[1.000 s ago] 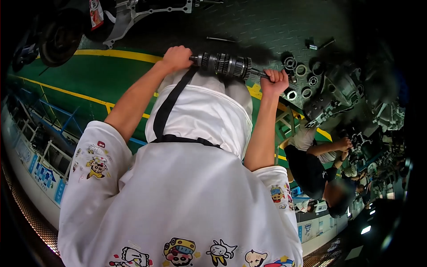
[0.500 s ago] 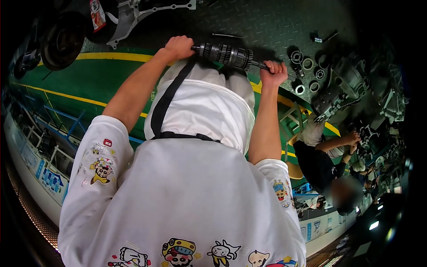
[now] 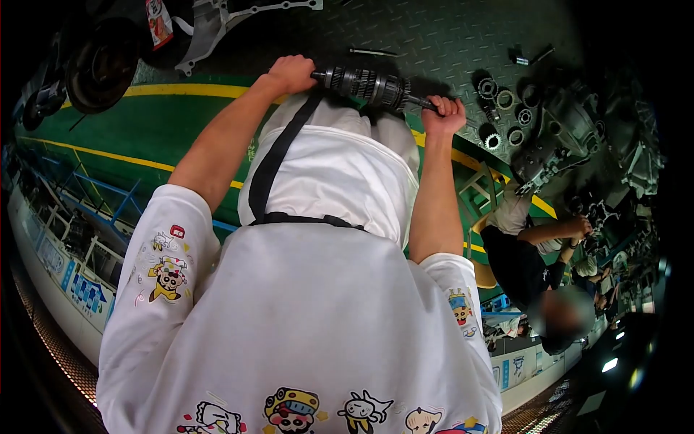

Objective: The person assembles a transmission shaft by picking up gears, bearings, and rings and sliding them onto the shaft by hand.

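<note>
A dark metal gear shaft [image 3: 367, 87] with several toothed gears lies crosswise in front of my body, near my lap. My left hand [image 3: 293, 74] is closed round its left end. Round the thinner right end of the shaft, my right hand [image 3: 444, 116] has its fingers wrapped. The shaft tilts slightly down to the right. Beyond it a thin metal rod [image 3: 374, 52] rests on the patterned metal surface [image 3: 426, 36]. Right of my right hand lie several loose rings and gears, among them a small bright gear [image 3: 492, 141].
A metal housing [image 3: 553, 145] stands at the right, with a socket tool [image 3: 520, 61] farther back. Another person [image 3: 524, 264] in dark clothes sits at the right, hands on metal parts. A flat metal casting [image 3: 210, 36] and a round dark part [image 3: 103, 65] are at the upper left.
Both my hands and the shaft appear slightly higher in the view than a second ago. The loose parts and the other person have shifted right in the view. My grip looks the same.
</note>
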